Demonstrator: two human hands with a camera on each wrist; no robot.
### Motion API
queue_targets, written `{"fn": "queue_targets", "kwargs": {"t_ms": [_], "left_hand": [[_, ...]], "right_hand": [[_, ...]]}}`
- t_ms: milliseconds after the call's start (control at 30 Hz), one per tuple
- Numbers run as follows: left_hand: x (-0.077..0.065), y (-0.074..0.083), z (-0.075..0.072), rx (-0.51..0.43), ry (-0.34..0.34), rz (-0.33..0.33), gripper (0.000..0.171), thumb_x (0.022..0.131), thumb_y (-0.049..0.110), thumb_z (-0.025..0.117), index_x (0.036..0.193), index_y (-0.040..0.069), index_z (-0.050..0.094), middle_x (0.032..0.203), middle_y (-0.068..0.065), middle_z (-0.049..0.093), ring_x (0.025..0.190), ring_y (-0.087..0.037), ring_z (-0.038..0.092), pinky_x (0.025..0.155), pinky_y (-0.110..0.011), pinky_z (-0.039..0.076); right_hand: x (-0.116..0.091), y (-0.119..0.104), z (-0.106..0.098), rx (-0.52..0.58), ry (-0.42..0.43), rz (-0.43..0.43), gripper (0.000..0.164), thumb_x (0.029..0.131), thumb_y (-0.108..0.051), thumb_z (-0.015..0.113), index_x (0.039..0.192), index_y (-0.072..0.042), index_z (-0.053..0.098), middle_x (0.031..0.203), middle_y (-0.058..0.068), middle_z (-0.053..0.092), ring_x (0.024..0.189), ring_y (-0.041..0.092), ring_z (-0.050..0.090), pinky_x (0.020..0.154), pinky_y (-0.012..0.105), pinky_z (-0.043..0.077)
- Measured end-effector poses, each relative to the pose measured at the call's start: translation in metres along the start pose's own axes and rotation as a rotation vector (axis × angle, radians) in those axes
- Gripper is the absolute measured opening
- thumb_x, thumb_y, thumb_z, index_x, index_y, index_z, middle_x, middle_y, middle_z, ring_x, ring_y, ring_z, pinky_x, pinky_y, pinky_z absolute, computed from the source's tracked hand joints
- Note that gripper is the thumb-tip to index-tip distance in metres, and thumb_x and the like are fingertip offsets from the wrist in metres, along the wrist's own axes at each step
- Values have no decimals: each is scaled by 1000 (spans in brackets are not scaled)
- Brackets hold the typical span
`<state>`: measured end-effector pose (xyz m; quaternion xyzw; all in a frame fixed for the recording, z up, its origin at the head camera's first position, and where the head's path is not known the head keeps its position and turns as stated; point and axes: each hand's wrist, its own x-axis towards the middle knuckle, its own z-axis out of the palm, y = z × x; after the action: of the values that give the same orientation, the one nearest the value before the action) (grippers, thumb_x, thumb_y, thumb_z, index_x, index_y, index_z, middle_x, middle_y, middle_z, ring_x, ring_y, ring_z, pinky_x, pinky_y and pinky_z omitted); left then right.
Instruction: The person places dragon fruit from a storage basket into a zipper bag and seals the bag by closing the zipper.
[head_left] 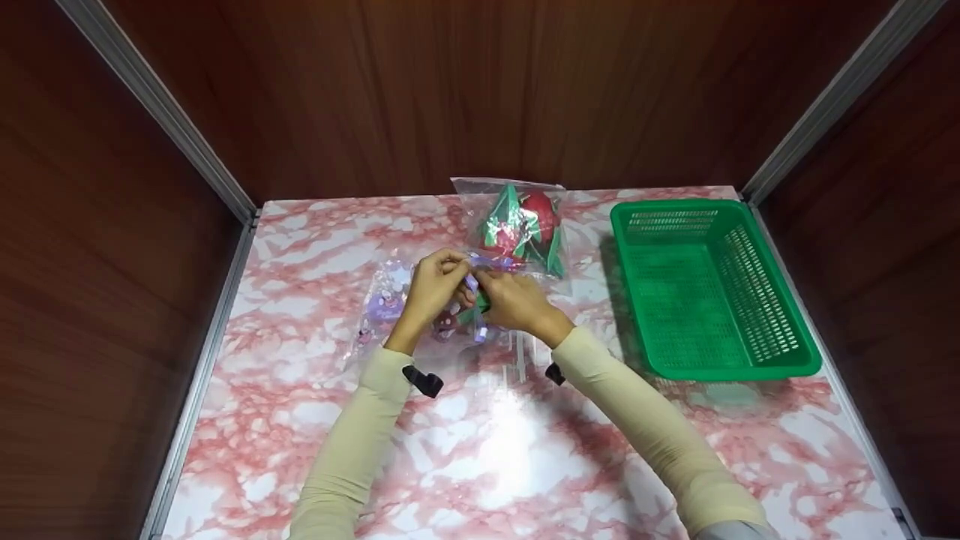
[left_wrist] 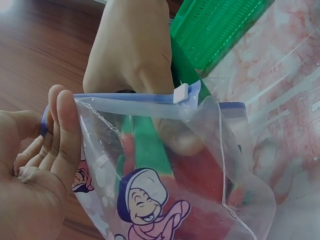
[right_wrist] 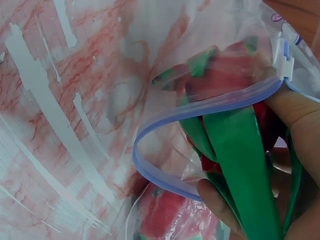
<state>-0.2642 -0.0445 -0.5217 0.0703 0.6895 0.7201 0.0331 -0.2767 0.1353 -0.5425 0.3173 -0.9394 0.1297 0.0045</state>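
A clear slider zip bag (left_wrist: 150,200) with a purple rim and cartoon prints is held between both hands. My left hand (head_left: 439,285) pinches its purple rim at one end; in the left wrist view this hand (left_wrist: 42,160) is at the left edge. My right hand (head_left: 519,301) reaches into the bag's open mouth. Its fingers curl round a red-and-green thing (right_wrist: 237,165) with long flat green strips, partly inside the bag and partly sticking out. The white slider (left_wrist: 181,93) sits near one end of the rim. The right hand (right_wrist: 300,130) hides part of the red-and-green thing.
Just beyond the hands, a second clear bag (head_left: 517,225) with red and green contents lies on the pink-and-white marbled table (head_left: 300,420). A green plastic basket (head_left: 652,330) stands at the right. Brown wooden panels (head_left: 480,90) enclose the table's back and sides.
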Motion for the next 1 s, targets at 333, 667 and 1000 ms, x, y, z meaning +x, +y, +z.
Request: {"fn": "queue_targets", "kwargs": {"t_ms": [333,667,1000], "left_hand": [[2,2,2,-25,28,-14,15,105,3,60,108,-9,67,67,-5,71,47,-12,65,47,-26,59],[3,3,3,-50,31,4,14,105,3,59,110,-9,65,67,-6,69,49,-14,67,50,-30,63],[4,2,2,-44,27,27,18,106,2,58,114,-13,62,68,-6,70,51,-16,70,53,-34,65]], "right_hand": [[1,1,-10,134,-8,-11,58,86,-11,76,142,-2,61,132,17,71,104,36,73,84,55,62],[-5,5,-18,159,86,-42,41,95,-22,78,133,-7,71,119,12,77,96,31,76,82,51,63],[-24,10,-29,272,383,-39,12,97,-14,76,107,-10,81,106,7,80,98,27,72,88,45,61]]}}
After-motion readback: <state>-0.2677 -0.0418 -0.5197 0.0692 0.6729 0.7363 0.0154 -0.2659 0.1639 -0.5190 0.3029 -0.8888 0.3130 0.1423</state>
